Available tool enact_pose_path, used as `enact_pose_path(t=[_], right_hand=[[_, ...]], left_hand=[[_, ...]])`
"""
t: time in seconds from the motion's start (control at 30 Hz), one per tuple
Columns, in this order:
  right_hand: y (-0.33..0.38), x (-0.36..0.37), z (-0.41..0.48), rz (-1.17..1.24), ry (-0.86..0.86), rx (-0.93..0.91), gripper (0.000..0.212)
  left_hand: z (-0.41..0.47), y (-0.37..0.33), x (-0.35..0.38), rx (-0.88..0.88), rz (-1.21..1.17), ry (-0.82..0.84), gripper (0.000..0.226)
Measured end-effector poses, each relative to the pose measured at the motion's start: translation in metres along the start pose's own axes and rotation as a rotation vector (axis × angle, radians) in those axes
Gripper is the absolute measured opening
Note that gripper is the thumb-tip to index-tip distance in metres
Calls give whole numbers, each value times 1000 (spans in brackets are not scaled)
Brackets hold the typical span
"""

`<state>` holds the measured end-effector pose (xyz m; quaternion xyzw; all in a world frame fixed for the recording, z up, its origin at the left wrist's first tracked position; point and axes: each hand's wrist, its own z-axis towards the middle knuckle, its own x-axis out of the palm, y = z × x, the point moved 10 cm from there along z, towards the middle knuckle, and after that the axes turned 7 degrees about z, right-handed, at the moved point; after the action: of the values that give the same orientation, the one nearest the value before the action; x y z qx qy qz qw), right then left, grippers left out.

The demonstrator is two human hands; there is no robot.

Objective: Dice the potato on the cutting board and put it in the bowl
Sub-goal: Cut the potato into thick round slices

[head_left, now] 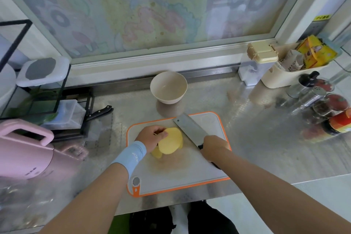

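Head view: left hand (152,137) is over the cutting board (180,175), fingers curled onto the far-left side of the peeled potato (171,143), holding it down. The potato sits just right of that hand, between the two hands. It has a flat cut face up, and a smaller yellow piece pokes out underneath on the wrist side. There is a light blue wristband (131,155) on the left wrist. Right hand (214,147) is closed tight round the dark handle of the cleaver (190,129). The blade runs forward and left from that hand, its edge just beside the potato's right side; can't tell if it touches. The bowl (171,100) stands on the table (256,148) beyond both hands, off the board, just past the blade tip. Well left of the left hand are a pink kettle (24,154) and a black-handled knife (99,113) next to a black rack (89,104). Well right of the right hand are jars (330,104) and a metal shaker (313,95), with a cream tub (281,78) of packets further back.
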<state>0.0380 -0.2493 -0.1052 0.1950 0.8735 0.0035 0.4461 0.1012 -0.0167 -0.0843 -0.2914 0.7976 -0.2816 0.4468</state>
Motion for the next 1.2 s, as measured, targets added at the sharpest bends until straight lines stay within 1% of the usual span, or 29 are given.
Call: enact_pose_path(t=[0.1, 0.17, 0.23, 0.27, 0.33, 0.37, 0.43, 0.47, 0.5, 0.53, 0.6, 0.67, 0.73, 0.8, 0.87, 0.97, 1.0, 1.1, 1.2], right_hand=[[27, -26, -3, 22, -116, -31, 24], [57, -34, -1, 167, -132, -108, 30], [91, -31, 0, 476, -21, -173, 33], [106, -27, 0, 654, 51, -168, 33], [130, -12, -3, 944, 249, -71, 33], [141, -7, -3, 1014, 315, -43, 35], [159, -4, 3, 1051, 352, -58, 42], [164, -2, 10, 1047, 335, -64, 44], [166, -4, 18, 988, 275, -83, 47], [167, -9, 26, 865, 185, -123, 48], [170, -15, 35, 446, 66, -232, 49], [174, -10, 31, 99, 41, -328, 50], [181, -2, 24, -173, -2, -420, 51], [190, 10, 18, -354, -62, -505, 47], [196, 17, 13, -401, -114, -543, 42], [201, 26, 11, -374, -127, -554, 36], [204, 28, 9, -348, -118, -562, 33], [206, 39, 8, -138, 16, -521, 25], [208, 47, 8, 121, 157, -413, 26]], left_hand=[[-2, 4, -12, -3, -58, -31, 17], [-4, 7, -20, -15, -114, -53, 20], [-5, 10, -29, -30, -171, -79, 22], [-5, 13, -36, -40, -183, -98, 21], [-6, 21, -55, -65, -183, -162, 18], [-5, 27, -65, -77, -186, -193, 18], [-3, 37, -82, -90, -192, -238, 19], [-1, 43, -89, -97, -181, -251, 19], [2, 51, -93, -110, -165, -260, 20], [3, 60, -96, -134, -154, -266, 20], [5, 81, -98, -202, -121, -274, 20], [8, 105, -96, -286, -90, -296, 17], [12, 129, -90, -388, -131, -315, 13], [17, 146, -82, -468, -193, -322, 17], [18, 149, -76, -502, -196, -334, 21], [12, 131, -84, -477, -63, -374, 15], [11, 126, -88, -454, -27, -386, 17], [10, 118, -91, -376, 52, -352, 31], [3, 104, -91, -240, 185, -314, 34]])
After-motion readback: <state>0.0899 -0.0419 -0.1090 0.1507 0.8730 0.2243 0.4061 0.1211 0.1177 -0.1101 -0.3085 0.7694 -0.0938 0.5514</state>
